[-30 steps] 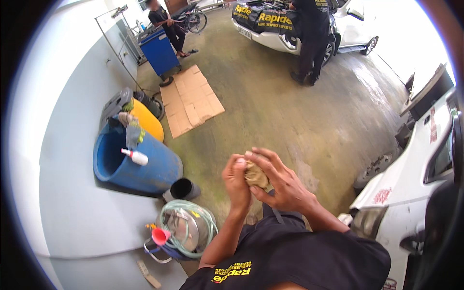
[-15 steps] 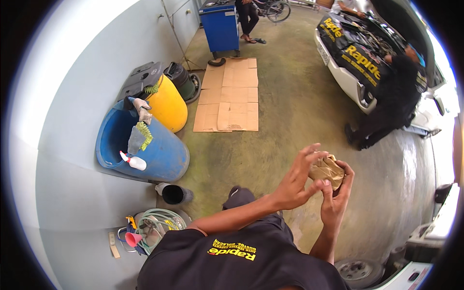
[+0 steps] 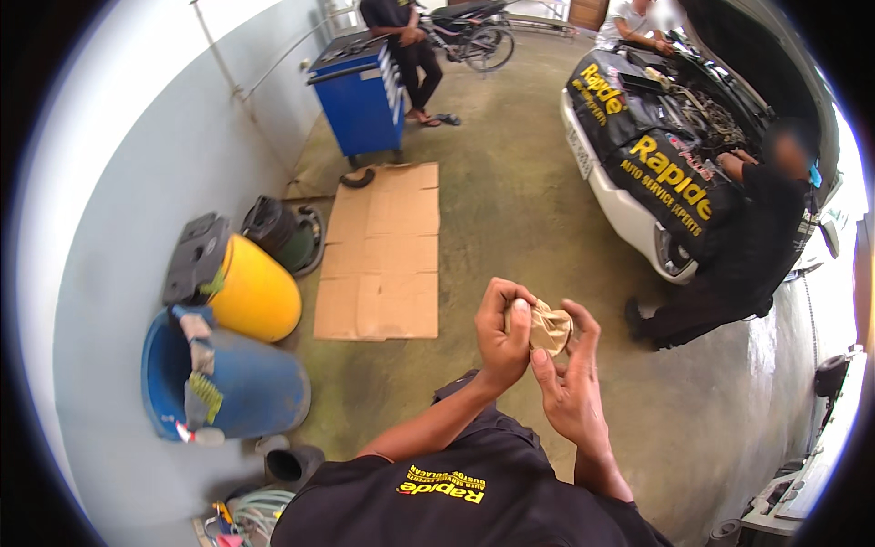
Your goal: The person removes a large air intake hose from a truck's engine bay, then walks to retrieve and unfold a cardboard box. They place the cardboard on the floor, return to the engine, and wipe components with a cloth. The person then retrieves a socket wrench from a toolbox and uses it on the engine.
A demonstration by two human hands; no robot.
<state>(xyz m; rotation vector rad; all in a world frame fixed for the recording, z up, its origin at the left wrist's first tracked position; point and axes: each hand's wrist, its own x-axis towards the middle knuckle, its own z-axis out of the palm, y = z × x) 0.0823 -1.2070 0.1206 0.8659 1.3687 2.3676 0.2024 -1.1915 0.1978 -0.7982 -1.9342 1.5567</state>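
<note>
A small crumpled tan rag or paper wad (image 3: 550, 326) is held between both my hands at chest height. My left hand (image 3: 501, 335) is closed around its left side, thumb pressed on top. My right hand (image 3: 570, 387) cups it from below and the right, fingers curled up against it. What the wad wraps, if anything, is hidden. Both forearms rise from my black shirt at the lower edge.
Flattened cardboard (image 3: 383, 251) lies on the concrete floor ahead. A yellow drum (image 3: 255, 294) and a blue drum (image 3: 241, 387) stand at the left wall, a blue tool cart (image 3: 360, 96) farther back. A person in black (image 3: 747, 255) leans at a white car (image 3: 629, 196) with its bonnet up.
My view has swung across the garage, so the drums, cardboard and car shifted in frame. Both hands stay closed on the tan wad, working it between the fingers.
</note>
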